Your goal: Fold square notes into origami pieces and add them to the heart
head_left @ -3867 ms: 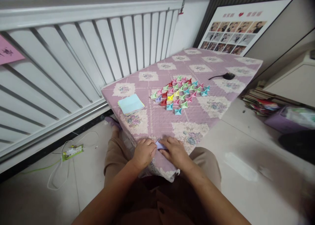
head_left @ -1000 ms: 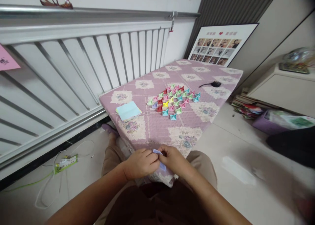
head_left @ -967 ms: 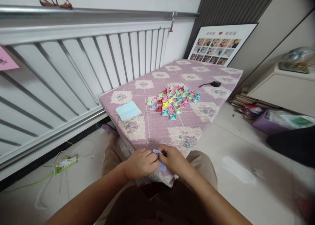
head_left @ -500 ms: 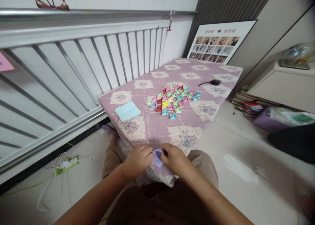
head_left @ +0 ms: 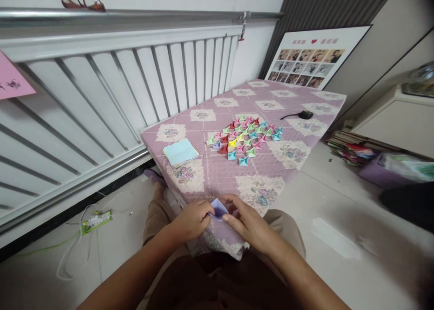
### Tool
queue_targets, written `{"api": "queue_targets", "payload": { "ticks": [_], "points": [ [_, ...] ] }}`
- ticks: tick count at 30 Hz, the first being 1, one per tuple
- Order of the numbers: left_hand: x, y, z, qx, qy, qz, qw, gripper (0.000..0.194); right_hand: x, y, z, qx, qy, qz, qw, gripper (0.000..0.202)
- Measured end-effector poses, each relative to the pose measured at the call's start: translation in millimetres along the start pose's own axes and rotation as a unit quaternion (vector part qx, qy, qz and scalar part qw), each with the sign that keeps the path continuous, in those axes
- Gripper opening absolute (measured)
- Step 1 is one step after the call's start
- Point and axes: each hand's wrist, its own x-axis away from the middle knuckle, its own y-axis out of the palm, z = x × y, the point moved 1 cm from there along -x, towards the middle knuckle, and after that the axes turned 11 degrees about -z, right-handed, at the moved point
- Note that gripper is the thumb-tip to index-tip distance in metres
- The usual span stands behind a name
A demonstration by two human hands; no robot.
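A purple sheet of folding paper (head_left: pixel 219 209), partly folded into a pocket-like shape, is held just above the near end of the table. My left hand (head_left: pixel 193 219) is closed, pinching its left corner between thumb and fingers. On the right side, my right hand (head_left: pixel 249 221) curves around the paper, its thumb at the lower right edge and its index finger by the top corner. Farther up the table, several small folded paper pieces (head_left: pixel 232 143) in many colours stand in rows. To their left lies a stack of square paper (head_left: pixel 181 152), light blue on top.
A floral purple tablecloth (head_left: pixel 217 176) covers the table. A black object with a cord (head_left: pixel 305 114) lies toward its far right. A white radiator (head_left: pixel 162 79) runs along the left wall. On the floor at left, a power strip (head_left: pixel 97 221) trails cables.
The purple paper has turned and opened into a pocket shape. My right hand's fingers have spread farther apart around it. The whole view has shifted slightly.
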Motion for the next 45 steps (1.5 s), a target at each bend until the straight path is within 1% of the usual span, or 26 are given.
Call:
{"api": "queue_targets", "payload": {
  "ticks": [2, 3, 6, 9, 11, 14, 16, 19, 21, 23, 26, 29, 33, 36, 39, 41, 43, 45],
  "points": [
    [0.0, 1.7, -1.8, 0.016, -0.007, -0.007, 1.0, 0.021, 2.6, -2.2, 2.4, 0.009, 0.004, 0.0, 1.0, 0.047],
    [-0.2, 2.3, -2.0, 0.026, -0.01, -0.01, 1.0, 0.022, 3.1, -2.5, 3.9, 0.018, -0.003, -0.008, 1.0, 0.048],
    [-1.9, 1.9, 0.2, 0.067, -0.022, -0.017, 0.997, 0.023, 1.3, 0.2, 8.3, 0.048, -0.043, -0.048, 0.997, 0.034],
    [-4.2, -1.7, 5.8, 0.115, -0.048, -0.033, 0.992, 0.019, -3.5, 6.4, 12.7, 0.05, -0.04, -0.06, 0.996, 0.02],
    [-4.9, -4.9, 9.7, 0.155, -0.073, -0.055, 0.984, 0.014, -6.5, 10.1, 15.1, 0.024, -0.022, -0.057, 0.998, 0.016],
    [-4.9, -8.5, 12.9, 0.238, -0.1, -0.087, 0.962, 0.008, -9.1, 12.7, 17.1, -0.039, 0.001, -0.06, 0.997, 0.016],
    [-5.2, -8.9, 12.4, 0.276, -0.109, -0.094, 0.95, 0.006, -9.8, 12.8, 18.1, -0.077, 0.016, -0.067, 0.995, 0.018],
    [-7.1, -5.7, 8.6, 0.305, -0.125, -0.103, 0.938, 0.01, -10.7, 13.2, 20.3, -0.124, 0.035, -0.071, 0.989, 0.024],
    [-9.1, -1.6, 5.8, 0.324, -0.144, -0.102, 0.93, 0.01, -11.8, 14.6, 22.4, -0.153, 0.047, -0.061, 0.985, 0.027],
    [-11.3, 2.9, 4.4, 0.35, -0.169, -0.095, 0.917, 0.008, -13.3, 16.8, 24.6, -0.176, 0.06, -0.042, 0.982, 0.027],
    [-14.2, 8.2, 6.0, 0.409, -0.204, -0.081, 0.886, 0.011, -15.9, 19.7, 26.6, -0.197, 0.068, -0.007, 0.978, 0.027],
    [-15.9, 9.9, 10.3, 0.445, -0.224, -0.052, 0.865, 0.011, -17.8, 20.7, 27.1, -0.209, 0.075, 0.01, 0.975, 0.028],
    [-16.1, 11.6, 13.3, 0.453, -0.222, -0.016, 0.864, 0.01, -18.2, 20.1, 28.4, -0.177, 0.073, 0.019, 0.981, 0.031],
    [-16.0, 15.6, 11.7, 0.448, -0.206, 0.002, 0.87, 0.015, -18.2, 21.0, 30.7, -0.158, 0.072, 0.037, 0.984, 0.031],
    [-16.4, 19.3, 10.0, 0.419, -0.188, 0.03, 0.888, 0.031, -19.2, 23.8, 33.6, -0.179, 0.084, 0.069, 0.978, 0.027],
    [-16.7, 20.9, 10.2, 0.402, -0.193, 0.042, 0.894, 0.044, -20.6, 26.0, 35.6, -0.21, 0.088, 0.079, 0.971, 0.025],
    [-16.6, 22.2, 11.4, 0.399, -0.206, 0.049, 0.892, 0.055, -22.0, 27.7, 37.6, -0.239, 0.089, 0.084, 0.963, 0.028],
    [-16.3, 24.0, 13.4, 0.417, -0.212, 0.064, 0.882, 0.061, -23.0, 28.6, 38.8, -0.256, 0.088, 0.094, 0.958, 0.037]
  ]
}}
